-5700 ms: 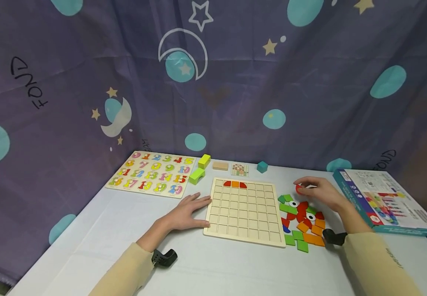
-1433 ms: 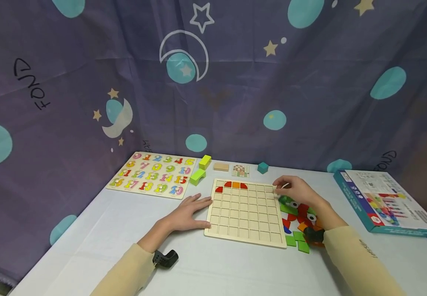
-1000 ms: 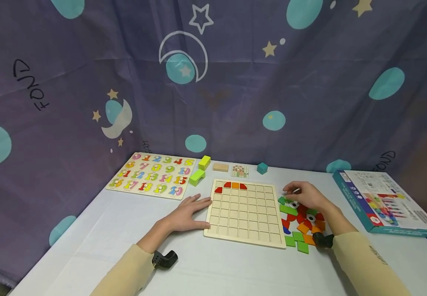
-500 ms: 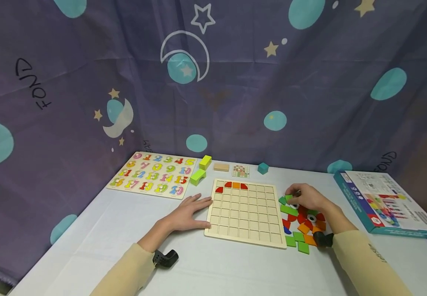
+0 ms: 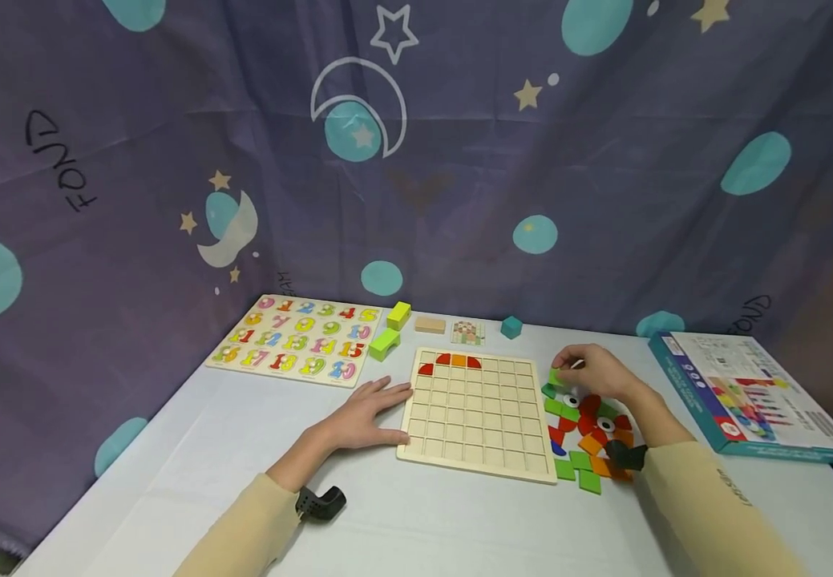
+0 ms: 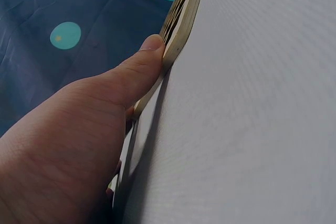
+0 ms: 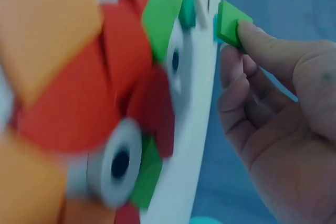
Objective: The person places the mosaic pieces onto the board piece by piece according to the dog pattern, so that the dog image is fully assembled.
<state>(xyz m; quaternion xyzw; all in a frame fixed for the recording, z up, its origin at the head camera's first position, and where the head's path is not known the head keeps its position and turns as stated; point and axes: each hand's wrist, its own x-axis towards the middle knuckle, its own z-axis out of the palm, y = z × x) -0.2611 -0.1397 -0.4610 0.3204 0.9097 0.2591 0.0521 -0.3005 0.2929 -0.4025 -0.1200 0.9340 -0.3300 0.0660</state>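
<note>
Backdrop: purple cloth with teal dots, moons and stars hangs behind a pale surface.
Grid board: wooden board lies flat mid-surface; its far row holds red and orange pieces, the other cells bare.
Left hand: left hand rests flat on the surface, fingers spread and straight, thumb tip touching the board's left edge, as the left wrist view shows.
Right hand: right hand is raised just right of the board's far right corner, thumb and fingers pinching a green tile.
Green tile: held in the air, above the far end of the loose pile and just beside the board.
Loose pile: green, red and orange tiles and two eye pieces lie on the surface along the board's right edge.
Number puzzle: number puzzle sits far left, well apart from the hands.
Blocks: two lime blocks, a plain wood block, a small card and a teal cube line the far edge.
Box: box lies at the right.
</note>
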